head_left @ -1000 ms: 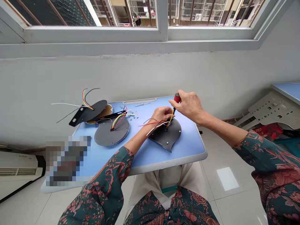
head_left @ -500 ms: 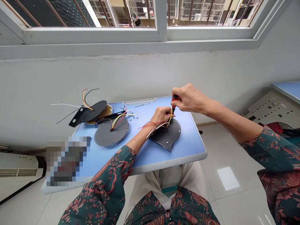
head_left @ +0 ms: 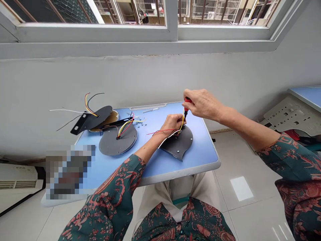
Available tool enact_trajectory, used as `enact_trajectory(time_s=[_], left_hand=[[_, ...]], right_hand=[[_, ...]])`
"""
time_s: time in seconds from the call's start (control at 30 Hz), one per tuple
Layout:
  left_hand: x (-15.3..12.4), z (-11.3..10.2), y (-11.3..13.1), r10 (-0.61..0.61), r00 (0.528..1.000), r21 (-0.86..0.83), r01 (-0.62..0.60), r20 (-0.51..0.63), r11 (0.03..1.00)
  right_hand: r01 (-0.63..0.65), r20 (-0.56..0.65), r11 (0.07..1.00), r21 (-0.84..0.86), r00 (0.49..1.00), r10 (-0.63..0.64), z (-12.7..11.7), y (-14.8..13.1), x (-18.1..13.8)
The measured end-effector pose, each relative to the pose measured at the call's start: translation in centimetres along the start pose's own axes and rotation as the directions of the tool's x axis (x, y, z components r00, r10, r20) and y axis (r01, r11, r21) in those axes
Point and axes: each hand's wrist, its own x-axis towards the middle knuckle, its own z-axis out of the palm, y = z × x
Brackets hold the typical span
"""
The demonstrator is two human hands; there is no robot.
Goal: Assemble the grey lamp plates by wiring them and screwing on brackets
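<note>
My right hand (head_left: 202, 104) is closed round the red handle of a screwdriver (head_left: 186, 101), held upright with its tip down on a dark heart-shaped plate (head_left: 180, 143) lying on the blue table (head_left: 155, 167). My left hand (head_left: 172, 123) is closed at the plate's far edge, pinching at the spot under the screwdriver tip, beside the red, yellow and white wires (head_left: 163, 133) that come out of the plate. What its fingers pinch is too small to make out.
Left of the hands lies a round grey plate (head_left: 116, 142) with coloured wires, and farther left a black plate with bracket (head_left: 93, 122) over a brass disc. Several small screws (head_left: 140, 123) are scattered near the table's back. A blurred patch covers the front-left corner. Another table (head_left: 304, 97) stands at right.
My right hand has turned and shifted a little on the screwdriver handle, rising slightly. My left hand and the plate have stayed in place. The view has tilted slightly.
</note>
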Motion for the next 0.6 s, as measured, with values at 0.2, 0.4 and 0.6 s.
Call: enact_trajectory(time_s=[0.2, 0.4, 0.6], left_hand=[[-0.1, 0.2, -0.1, -0.004, 1.000, -0.031, 0.005, 0.007, 0.999], [0.0, 0.4, -0.2, 0.012, 1.000, -0.049, -0.011, 0.023, 0.999], [0.0, 0.3, 0.6, -0.007, 0.999, 0.018, 0.006, 0.046, 1.000]], right_hand=[[-0.075, -0.080, 0.996, -0.043, 0.994, 0.072, 0.8, -0.5, 0.0], [-0.245, -0.169, 0.960, -0.134, 0.961, 0.221, 2.1, -1.2, 0.1], [0.063, 0.033, 0.998, 0.018, 0.997, -0.064, -0.1, 0.1, -0.2]])
